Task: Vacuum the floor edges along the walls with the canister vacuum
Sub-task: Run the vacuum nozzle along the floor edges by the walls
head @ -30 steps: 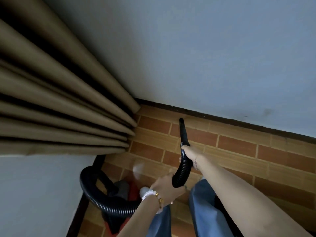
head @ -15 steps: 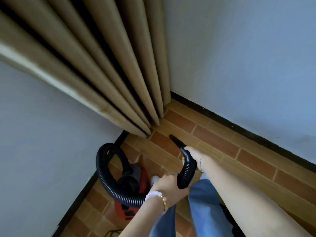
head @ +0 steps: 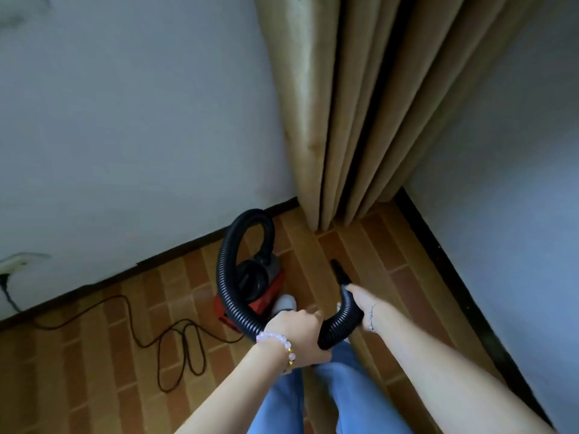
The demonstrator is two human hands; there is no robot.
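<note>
Two hands grip the black ribbed hose (head: 230,296) of the canister vacuum: the left hand (head: 297,335) is curled around it near the low bend, and the right hand (head: 363,305) is wrapped around the section just behind the nozzle (head: 339,272), forefinger stretched along the tube. The nozzle points down at the brick-pattern floor (head: 94,364), a little short of the corner and apart from the dark skirting (head: 438,258) on the right. From the left hand the hose loops up and back down into the red and black canister (head: 269,291), which sits on the floor just beside the left wall's skirting, close to the person's feet. A beaded bracelet (head: 277,339) circles the left wrist. Blue trouser legs (head: 351,399) fill the bottom edge. A dark power cord (head: 175,343) lies in loose coils to the left and runs to a wall socket (head: 15,263). Tan curtains (head: 354,104) hang into the corner between the pale walls (head: 125,104).
</note>
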